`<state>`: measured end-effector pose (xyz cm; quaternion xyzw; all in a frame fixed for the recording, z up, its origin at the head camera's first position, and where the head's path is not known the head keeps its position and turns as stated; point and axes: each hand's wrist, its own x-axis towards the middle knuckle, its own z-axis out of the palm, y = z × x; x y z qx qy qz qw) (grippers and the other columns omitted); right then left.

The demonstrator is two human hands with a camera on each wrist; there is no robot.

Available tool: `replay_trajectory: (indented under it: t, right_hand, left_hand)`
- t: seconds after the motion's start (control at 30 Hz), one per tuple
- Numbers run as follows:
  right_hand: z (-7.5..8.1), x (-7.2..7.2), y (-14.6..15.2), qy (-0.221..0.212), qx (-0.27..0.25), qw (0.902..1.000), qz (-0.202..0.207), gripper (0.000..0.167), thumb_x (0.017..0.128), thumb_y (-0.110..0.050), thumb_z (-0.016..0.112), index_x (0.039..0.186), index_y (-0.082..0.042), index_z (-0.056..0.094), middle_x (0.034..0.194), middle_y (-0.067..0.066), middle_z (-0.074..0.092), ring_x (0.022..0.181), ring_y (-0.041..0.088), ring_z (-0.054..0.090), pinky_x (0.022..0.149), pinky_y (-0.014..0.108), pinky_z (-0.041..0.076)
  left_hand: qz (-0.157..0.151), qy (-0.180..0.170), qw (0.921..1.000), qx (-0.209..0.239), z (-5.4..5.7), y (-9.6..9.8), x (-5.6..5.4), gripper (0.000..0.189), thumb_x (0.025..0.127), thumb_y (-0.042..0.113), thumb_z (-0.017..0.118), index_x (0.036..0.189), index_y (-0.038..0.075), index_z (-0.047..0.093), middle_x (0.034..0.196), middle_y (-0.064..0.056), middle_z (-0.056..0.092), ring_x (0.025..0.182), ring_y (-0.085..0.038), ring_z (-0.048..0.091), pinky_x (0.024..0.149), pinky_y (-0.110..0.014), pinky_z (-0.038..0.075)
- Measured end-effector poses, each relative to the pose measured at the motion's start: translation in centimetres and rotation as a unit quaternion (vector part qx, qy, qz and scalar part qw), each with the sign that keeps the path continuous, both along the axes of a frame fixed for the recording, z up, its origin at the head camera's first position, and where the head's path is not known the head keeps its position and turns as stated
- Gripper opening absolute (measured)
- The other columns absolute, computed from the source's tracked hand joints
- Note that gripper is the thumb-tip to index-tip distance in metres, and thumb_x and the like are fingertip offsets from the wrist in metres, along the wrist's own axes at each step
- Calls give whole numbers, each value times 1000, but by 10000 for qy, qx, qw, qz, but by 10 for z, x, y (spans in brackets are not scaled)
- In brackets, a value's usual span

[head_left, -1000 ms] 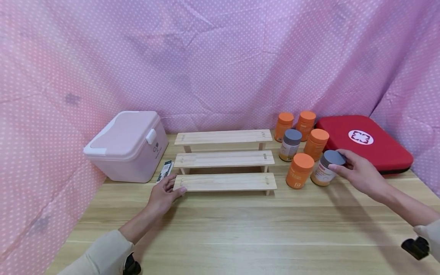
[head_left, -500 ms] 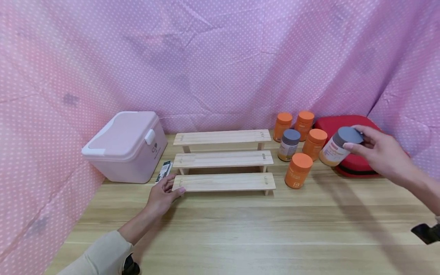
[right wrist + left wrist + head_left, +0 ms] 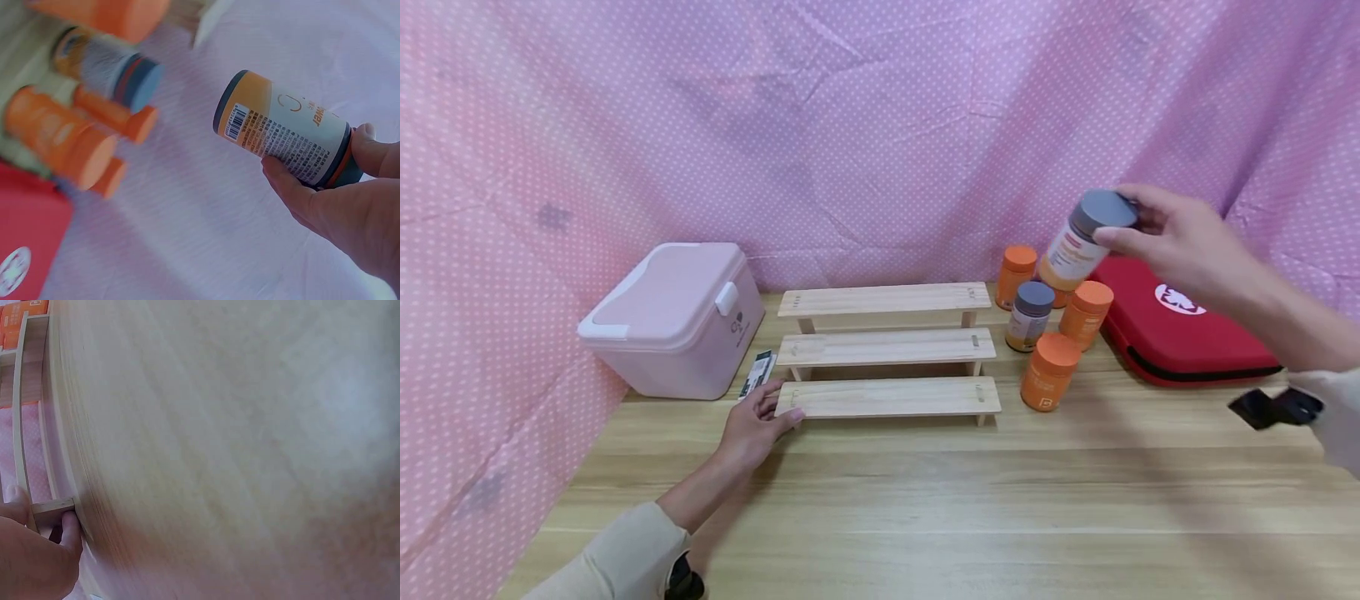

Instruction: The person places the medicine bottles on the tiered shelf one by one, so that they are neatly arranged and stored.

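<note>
High over the back right of the table, my right hand (image 3: pixel 1180 242) grips a grey-lidded supplement jar (image 3: pixel 1075 250) by its lid end, and the jar is tilted. In the right wrist view the same jar (image 3: pixel 281 128) shows its barcode and printed label. At the other side, my left hand (image 3: pixel 752 429) holds the left end of the lowest step of a three-tier wooden rack (image 3: pixel 895 397), thumb on top. The left wrist view shows its fingers (image 3: pixel 70 531) against the rack's short leg (image 3: pixel 53 507).
Right of the rack stand orange-lidded jars (image 3: pixel 1051 372) and another grey-lidded jar (image 3: pixel 1031 317). A red zip case (image 3: pixel 1195 333) lies behind them at right. At left are a pale pink lidded box (image 3: pixel 685 317) and a small printed packet (image 3: pixel 757 373). A polka-dot cloth (image 3: pixel 880 150) hangs behind.
My right hand has lifted the grey-lidded jar off the table, first rightward over the red case, then up and left above the other jars. My left hand stays on the rack.
</note>
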<state>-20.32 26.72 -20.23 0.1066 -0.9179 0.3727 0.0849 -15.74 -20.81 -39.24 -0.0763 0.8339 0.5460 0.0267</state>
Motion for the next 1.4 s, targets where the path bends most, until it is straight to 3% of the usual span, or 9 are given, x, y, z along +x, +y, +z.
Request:
replay_trajectory:
  t: [0.2,0.3,0.5,0.67,0.83,1.03,1.27,1.4]
  right_hand:
    - [20,-24,-60,-160,-342,9963,772,53,95,-32,61,140,-8,46,126,16,57,107,17,58,84,21,51]
    - [25,-39,-95,-230,-657,9894,1274,50,96,-25,60,140,-5,46,127,16,57,112,23,57,91,30,51]
    - [13,-70,-164,-483,-1175,9683,2153,42,96,-13,60,134,0,48,123,15,59,112,25,57,90,34,52]
    - [-4,-86,-204,-712,-1024,9637,2359,40,95,-12,61,131,0,51,120,14,60,109,23,58,87,33,53]
    - [-14,-96,-221,-905,-910,9612,2443,40,95,-14,62,131,-1,51,121,14,60,109,24,58,87,35,53]
    - [-20,-104,-224,-1257,-825,9576,2457,44,95,-15,61,135,-1,48,126,15,57,114,25,55,91,38,51]
    - [-20,-107,-226,-1371,-624,9577,2453,43,96,-22,61,133,-5,48,126,11,58,115,23,56,90,36,52]
    - [-20,-109,-226,-1427,-582,9581,2413,43,95,-24,61,133,-6,49,124,10,58,113,22,56,89,34,52]
  left_hand:
    - [-50,29,10000,45,1,0,0,66,88,10,71,144,1,38,133,-22,55,119,-29,54,89,-17,46]
    - [-47,-13,10000,12,1,0,0,66,88,12,71,144,1,37,132,-22,56,119,-29,55,93,-23,47]
    - [-33,28,10000,-18,1,1,1,65,88,11,70,143,1,39,130,-22,57,117,-30,56,89,-21,48]
    - [-77,82,9999,33,-1,2,0,64,87,9,71,142,-1,39,130,-23,57,118,-31,56,94,-26,48]
    - [-65,56,10000,-8,-1,1,0,66,87,10,71,143,0,38,132,-22,56,119,-30,55,101,-37,45]
    - [-74,-3,10000,1,2,0,0,65,88,10,70,143,0,38,130,-22,57,117,-29,56,91,-25,48]
    - [-90,9,9999,-53,3,0,-1,64,88,9,70,143,-1,38,131,-23,56,118,-30,56,95,-30,48]
    - [-96,-12,9999,-95,3,0,-1,63,88,10,70,142,-1,39,130,-23,57,117,-30,56,90,-23,48]
